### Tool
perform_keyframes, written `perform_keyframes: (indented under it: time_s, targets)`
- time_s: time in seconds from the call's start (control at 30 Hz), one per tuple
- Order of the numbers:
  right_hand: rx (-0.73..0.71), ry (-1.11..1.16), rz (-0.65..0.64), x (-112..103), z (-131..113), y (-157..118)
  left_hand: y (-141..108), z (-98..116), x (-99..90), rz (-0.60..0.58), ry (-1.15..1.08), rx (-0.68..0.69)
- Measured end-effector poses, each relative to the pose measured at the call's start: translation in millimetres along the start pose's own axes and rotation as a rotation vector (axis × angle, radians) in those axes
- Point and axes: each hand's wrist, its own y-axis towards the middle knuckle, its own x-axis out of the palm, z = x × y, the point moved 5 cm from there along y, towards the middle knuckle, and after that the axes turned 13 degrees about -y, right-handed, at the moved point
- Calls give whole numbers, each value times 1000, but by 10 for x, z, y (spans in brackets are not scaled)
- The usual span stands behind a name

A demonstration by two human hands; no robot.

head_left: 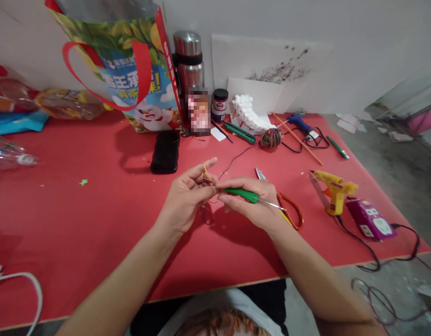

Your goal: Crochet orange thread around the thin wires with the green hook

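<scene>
My right hand (259,201) is closed around a crochet hook with a green handle (244,193), whose thin metal end sticks out to the right. My left hand (182,198) pinches yarn near the hook's other tip, and a strand of orange yarn (204,167) loops over its raised index finger. Both hands meet over the middle of the table. The worked piece between the fingertips is mostly hidden. A dark strand runs back to a multicoloured yarn ball (271,138). Scissors with orange handles (296,213) lie partly under my right hand.
On the red table (96,247) lie a black phone (165,151) and a green cutter (239,132). A yellow glue gun (336,189) and purple box (371,219) with cables are at right. A carrier bag (131,70) and steel flask (190,60) stand behind.
</scene>
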Motion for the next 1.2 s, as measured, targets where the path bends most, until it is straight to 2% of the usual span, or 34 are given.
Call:
perform_keyframes:
  time_s: [0.07,0.13,0.27,0.33,0.47,0.6,0.7,0.77,0.87,1.0,1.2]
  targets:
    - [44,4,-25,25,73,-31,20,-61,-63,21,-9,2]
    - [9,-54,-33,13,104,-46,27,-118,-113,24,4,1]
    - [-253,-308,59,-50,63,-58,4,-164,-156,33,75,51]
    - [-334,-416,89,-30,65,-78,-22,-164,-154,60,111,90]
    - [-321,-556,99,93,117,-124,-69,-171,-140,107,152,152]
    - [-276,-536,132,175,131,-159,-76,-203,-168,128,92,159]
    - [-253,-453,154,184,135,-189,-64,-211,-179,103,8,102]
    - [-181,-365,157,174,177,-205,-58,-193,-171,72,-23,58]
    - [-39,-89,140,158,286,-208,-55,-139,-175,56,-40,29]
    - [129,371,4,195,422,-157,-47,-113,-191,38,-5,-14]
    - [294,666,-114,174,480,-85,-55,-101,-160,-48,116,-74]
